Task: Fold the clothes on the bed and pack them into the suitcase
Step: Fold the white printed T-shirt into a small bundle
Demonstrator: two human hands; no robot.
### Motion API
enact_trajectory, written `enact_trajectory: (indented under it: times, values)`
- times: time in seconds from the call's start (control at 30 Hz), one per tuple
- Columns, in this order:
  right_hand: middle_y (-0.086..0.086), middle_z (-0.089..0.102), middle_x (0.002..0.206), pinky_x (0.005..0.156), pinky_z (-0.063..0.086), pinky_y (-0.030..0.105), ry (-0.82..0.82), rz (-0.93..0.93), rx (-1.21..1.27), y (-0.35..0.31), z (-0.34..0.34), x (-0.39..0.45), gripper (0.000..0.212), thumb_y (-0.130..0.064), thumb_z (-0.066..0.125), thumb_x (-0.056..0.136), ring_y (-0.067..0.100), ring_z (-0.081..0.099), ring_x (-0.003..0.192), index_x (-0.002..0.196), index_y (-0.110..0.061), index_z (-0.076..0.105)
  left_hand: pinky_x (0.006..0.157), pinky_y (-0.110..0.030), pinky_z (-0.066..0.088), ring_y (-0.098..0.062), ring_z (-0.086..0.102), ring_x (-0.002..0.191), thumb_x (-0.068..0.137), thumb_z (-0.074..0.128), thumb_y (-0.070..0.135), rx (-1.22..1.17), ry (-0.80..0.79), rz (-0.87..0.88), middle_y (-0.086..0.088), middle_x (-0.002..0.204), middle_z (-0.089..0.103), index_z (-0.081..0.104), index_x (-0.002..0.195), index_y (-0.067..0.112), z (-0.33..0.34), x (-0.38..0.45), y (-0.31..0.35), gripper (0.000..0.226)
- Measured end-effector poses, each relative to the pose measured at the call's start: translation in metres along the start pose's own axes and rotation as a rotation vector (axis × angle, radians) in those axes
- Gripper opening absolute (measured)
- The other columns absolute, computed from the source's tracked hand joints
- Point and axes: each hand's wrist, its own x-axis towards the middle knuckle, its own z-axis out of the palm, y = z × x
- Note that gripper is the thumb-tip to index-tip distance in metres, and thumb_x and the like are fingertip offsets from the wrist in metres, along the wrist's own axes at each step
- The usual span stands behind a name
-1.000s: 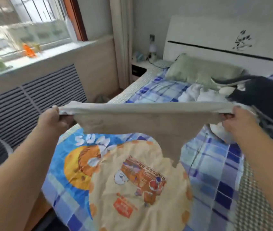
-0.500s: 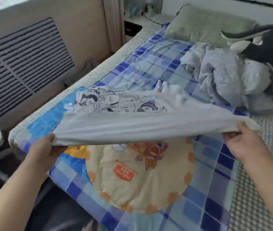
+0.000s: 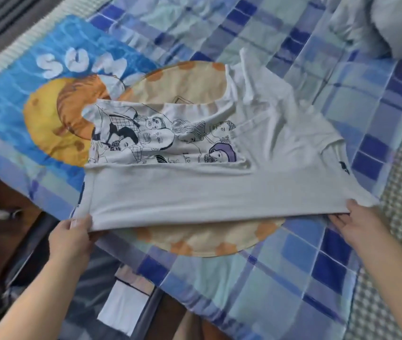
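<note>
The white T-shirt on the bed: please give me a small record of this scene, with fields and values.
item: white T-shirt with a line-drawing print of faces
state: near edge folded over, partly covering the print
support: blue checked bedsheet
under it: round orange-edged cartoon print
left hand: pinches the near left corner
right hand: holds the near right corner
suitcase: not identifiable

One white printed T-shirt (image 3: 219,182) lies across the middle of the frame. Two hands: a left hand (image 3: 71,239) at lower left and a right hand (image 3: 359,227) at lower right. One bed with a blue plaid sheet (image 3: 281,278). One round cartoon cushion (image 3: 202,239) under the shirt. One grey crumpled heap (image 3: 391,23) at upper right.
</note>
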Motion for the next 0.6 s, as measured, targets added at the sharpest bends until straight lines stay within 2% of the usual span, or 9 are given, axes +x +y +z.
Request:
enact_trajectory:
  times: [0.07,0.13,0.2,0.27,0.33,0.4,0.47,0.53,0.6]
  values:
    - [0.002,0.064,0.118,0.067,0.056,0.028,0.046,-0.038,-0.036,-0.009,-0.011,0.001,0.036,-0.018,0.048,0.105,0.011,0.064,0.082,0.141,-0.020,0.049,0.047,-0.027,0.057,-0.031,0.063,0.083,0.091,0.068,0.014,0.156,0.018,0.033,-0.020,0.090,0.061,0.059,0.081,0.006,-0.009,-0.013,0.010,0.015]
    - [0.002,0.061,0.124,0.079,0.051,0.033,0.084,-0.035,-0.085,-0.015,-0.024,-0.005,0.041,-0.016,0.048,0.104,0.010,0.062,0.081,0.145,-0.021,0.046,0.055,-0.039,0.058,-0.032,0.066,0.071,0.076,0.071,0.030,0.391,0.041,0.077,-0.018,0.075,0.067,0.066,0.077,0.006,-0.021,-0.025,0.009,0.024]
    - [0.002,0.062,0.127,0.075,0.050,0.037,0.114,-0.010,-0.172,-0.010,-0.037,-0.009,0.042,-0.011,0.047,0.102,0.011,0.062,0.082,0.143,-0.022,0.049,0.062,-0.045,0.055,-0.033,0.064,0.062,0.068,0.065,0.034,0.668,0.018,0.090,-0.015,0.064,0.066,0.068,0.070,0.006,-0.031,-0.035,-0.002,0.029]
    - [0.001,0.060,0.126,0.081,0.049,0.037,0.197,0.010,-0.260,0.001,-0.058,0.002,0.043,-0.007,0.045,0.099,0.012,0.060,0.081,0.138,-0.023,0.051,0.065,-0.045,0.051,-0.034,0.061,0.066,0.067,0.063,0.030,0.840,-0.069,0.028,-0.016,0.071,0.066,0.067,0.084,-0.001,-0.031,-0.048,-0.014,0.036]
    - [0.001,0.058,0.131,0.078,0.052,0.039,0.242,-0.039,-0.364,0.013,-0.080,0.046,0.053,-0.013,0.052,0.087,0.016,0.059,0.085,0.139,-0.021,0.049,0.080,-0.050,0.051,-0.039,0.061,0.091,0.076,0.065,0.035,0.935,-0.120,-0.031,-0.020,0.101,0.061,0.053,0.116,-0.001,-0.019,-0.053,-0.015,0.054]
    - [0.011,0.053,0.138,0.075,0.055,0.047,0.379,-0.190,-0.599,0.008,-0.069,0.047,0.067,-0.022,0.053,0.071,0.030,0.059,0.099,0.137,-0.016,0.044,0.096,-0.054,0.046,-0.047,0.052,0.112,0.087,0.058,0.036,1.008,-0.057,0.191,-0.024,0.124,0.053,0.044,0.133,0.008,-0.004,-0.044,-0.006,0.056]
    - [0.020,0.040,0.144,0.098,0.045,0.055,0.472,-0.456,-0.904,-0.007,-0.020,-0.004,0.059,-0.018,0.054,0.078,0.043,0.046,0.122,0.135,-0.011,0.041,0.105,-0.056,0.039,-0.049,0.047,0.121,0.089,0.060,0.023,1.002,-0.019,0.595,-0.028,0.132,0.053,0.049,0.139,0.006,0.021,-0.034,0.018,0.054]
    - [0.021,0.033,0.148,0.109,0.030,0.053,0.304,-0.699,-1.132,-0.013,0.034,-0.042,0.053,-0.011,0.054,0.088,0.043,0.032,0.134,0.140,-0.009,0.042,0.111,-0.055,0.032,-0.048,0.043,0.128,0.094,0.062,0.019,1.005,-0.104,0.871,-0.026,0.139,0.050,0.051,0.143,0.007,0.054,-0.030,0.042,0.052]
    - [0.017,0.034,0.151,0.111,0.029,0.049,0.090,-0.802,-1.351,-0.014,0.079,-0.042,0.050,-0.010,0.050,0.094,0.039,0.029,0.136,0.143,-0.012,0.044,0.114,-0.055,0.032,-0.046,0.038,0.135,0.099,0.052,0.033,1.086,-0.255,1.053,-0.022,0.147,0.045,0.048,0.147,0.014,0.088,-0.029,0.056,0.052]
